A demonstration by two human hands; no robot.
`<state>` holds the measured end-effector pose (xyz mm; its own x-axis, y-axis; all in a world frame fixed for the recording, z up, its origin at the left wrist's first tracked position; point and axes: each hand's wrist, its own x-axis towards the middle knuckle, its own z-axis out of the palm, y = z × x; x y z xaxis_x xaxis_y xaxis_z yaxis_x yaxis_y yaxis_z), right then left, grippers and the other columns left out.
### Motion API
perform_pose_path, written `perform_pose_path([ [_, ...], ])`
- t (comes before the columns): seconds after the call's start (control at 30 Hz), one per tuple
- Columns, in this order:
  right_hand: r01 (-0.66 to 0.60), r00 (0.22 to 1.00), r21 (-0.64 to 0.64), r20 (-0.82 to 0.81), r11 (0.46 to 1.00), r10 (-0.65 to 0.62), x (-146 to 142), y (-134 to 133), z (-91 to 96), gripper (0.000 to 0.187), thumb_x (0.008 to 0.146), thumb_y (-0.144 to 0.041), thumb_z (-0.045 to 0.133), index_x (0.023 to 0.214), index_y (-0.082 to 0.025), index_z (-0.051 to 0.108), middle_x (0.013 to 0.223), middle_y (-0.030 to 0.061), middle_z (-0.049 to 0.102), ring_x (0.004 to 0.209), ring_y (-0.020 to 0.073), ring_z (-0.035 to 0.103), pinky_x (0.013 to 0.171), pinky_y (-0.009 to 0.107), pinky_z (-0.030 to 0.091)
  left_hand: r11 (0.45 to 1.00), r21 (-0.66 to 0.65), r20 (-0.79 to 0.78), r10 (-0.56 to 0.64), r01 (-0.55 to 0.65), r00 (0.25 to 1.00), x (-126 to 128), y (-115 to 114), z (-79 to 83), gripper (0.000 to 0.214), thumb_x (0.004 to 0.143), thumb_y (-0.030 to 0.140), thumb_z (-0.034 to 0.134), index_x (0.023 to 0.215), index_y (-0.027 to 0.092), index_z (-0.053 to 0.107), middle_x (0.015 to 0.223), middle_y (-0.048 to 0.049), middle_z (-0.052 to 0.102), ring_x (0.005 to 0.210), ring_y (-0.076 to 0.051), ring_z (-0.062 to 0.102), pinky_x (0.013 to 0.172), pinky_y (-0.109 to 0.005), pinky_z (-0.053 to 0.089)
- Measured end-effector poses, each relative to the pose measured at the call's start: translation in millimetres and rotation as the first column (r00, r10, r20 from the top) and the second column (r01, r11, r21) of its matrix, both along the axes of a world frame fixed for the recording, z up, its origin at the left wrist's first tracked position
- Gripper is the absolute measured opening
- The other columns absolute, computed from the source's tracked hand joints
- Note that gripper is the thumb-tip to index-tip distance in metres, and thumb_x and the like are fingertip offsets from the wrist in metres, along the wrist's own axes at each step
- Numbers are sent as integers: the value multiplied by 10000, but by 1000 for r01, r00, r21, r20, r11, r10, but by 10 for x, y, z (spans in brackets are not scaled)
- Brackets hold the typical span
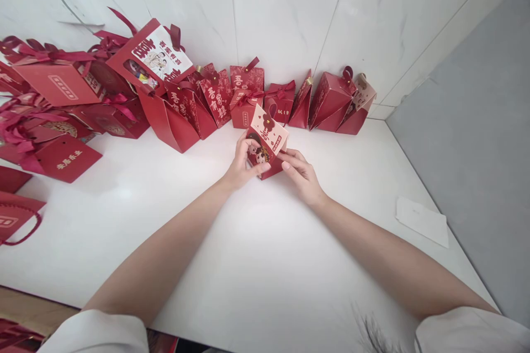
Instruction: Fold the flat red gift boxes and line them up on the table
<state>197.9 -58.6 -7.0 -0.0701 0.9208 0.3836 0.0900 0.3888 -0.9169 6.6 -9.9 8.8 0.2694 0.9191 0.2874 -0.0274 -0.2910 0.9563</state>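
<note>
Between my hands is a small red and pink gift box (271,135) with a ribbon loop on top and cartoon figures on its front. My left hand (243,162) grips its left side, thumb across the lower front and fingers curled behind. On the other side, my right hand (303,174) holds the box's right edge with thumb and fingertips; some fingers are partly hidden by the box. Just behind it stand a red box with a bow (244,110) and another bow-tied red box (287,96).
Several red gift boxes (174,127) line the tiled wall (281,5). More boxes with ribbons (62,83) are piled at the left, and a red bag with a cord handle (16,215) lies nearer. White paper (422,220) rests by the table's right edge, beside a grey wall (467,121).
</note>
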Motion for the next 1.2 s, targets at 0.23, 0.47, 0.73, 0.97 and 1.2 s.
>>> perform_pose_path([
  [0.23, -2, 994, -117, -105, 993, -10, 10, 27, 21, 428, 905, -584, 533, 779, -246, 763, 1072, 66, 666, 1057, 244, 618, 1014, 410, 453, 992, 120, -90, -33, 43, 995, -31, 29, -33, 427, 574, 293, 817, 837, 204, 493, 1481, -127, 367, 1340, -326, 366, 1028, -396, 351],
  [0.47, 422, 859, -147, -250, 895, -446, 2, 100, -53, 336, 822, -519, 660, 1009, -256, 566, 1073, 44, 625, 972, 211, 607, 917, 393, 487, 947, -213, 92, -225, 240, 970, -9, 30, -76, 196, 698, 166, 595, 866, 202, 501, 1111, -53, 678, 1062, -250, 608, 935, -417, 423],
  [0.73, 263, 947, -167, -145, 950, -287, 6, 134, -87, 700, 797, -513, 704, 1382, -281, 395, 1400, 95, 497, 1341, 241, 432, 1128, 446, 331, 944, -49, 18, -325, 325, 946, -30, -17, -20, 486, 806, 463, 692, 1208, 217, 573, 1366, -106, 558, 1290, -309, 492, 1060, -416, 385],
  [0.97, 137, 988, -132, -46, 982, -144, -7, 92, -54, 381, 797, -514, 707, 1057, -242, 653, 1238, 82, 612, 1172, 253, 560, 987, 437, 479, 954, -102, 185, -260, 282, 948, -30, 29, -137, 690, 715, 573, 747, 1284, 224, 571, 1325, -106, 611, 1287, -343, 510, 1068, -438, 410],
  [1.2, -50, 959, -255, -282, 966, -25, -60, 29, -57, 722, 839, -483, 679, 1464, -365, 337, 1471, 32, 481, 1293, 237, 525, 1081, 466, 431, 965, -264, 269, 65, 8, 961, 69, -74, -109, 609, 868, 673, 472, 1127, 165, 686, 1180, -89, 706, 1153, -327, 621, 1034, -448, 457],
])
